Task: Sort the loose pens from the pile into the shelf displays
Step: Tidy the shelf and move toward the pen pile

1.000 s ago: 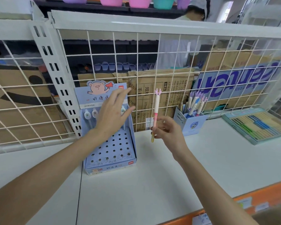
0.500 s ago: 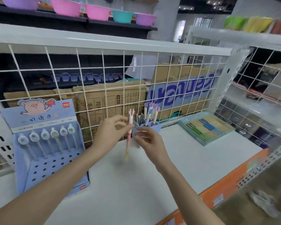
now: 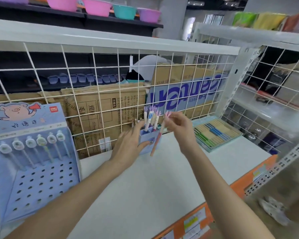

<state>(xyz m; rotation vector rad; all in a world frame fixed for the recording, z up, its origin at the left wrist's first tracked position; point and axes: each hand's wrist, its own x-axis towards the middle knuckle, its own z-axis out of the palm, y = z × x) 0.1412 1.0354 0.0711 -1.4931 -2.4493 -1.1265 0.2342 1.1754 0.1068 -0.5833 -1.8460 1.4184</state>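
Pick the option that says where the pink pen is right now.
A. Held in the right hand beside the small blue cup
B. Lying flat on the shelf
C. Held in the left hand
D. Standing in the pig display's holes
A: the right hand pinches the pink pen in the air next to the small blue cup; the left hand touches the cup.

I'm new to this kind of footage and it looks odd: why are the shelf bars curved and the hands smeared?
Head view: the wide lens bows the wire grid and the shelf rail; the left hand, right hand and the pink pen it pinches are motion-blurred; the piggy pen display is sharper; lighting is soft, shadows faint.
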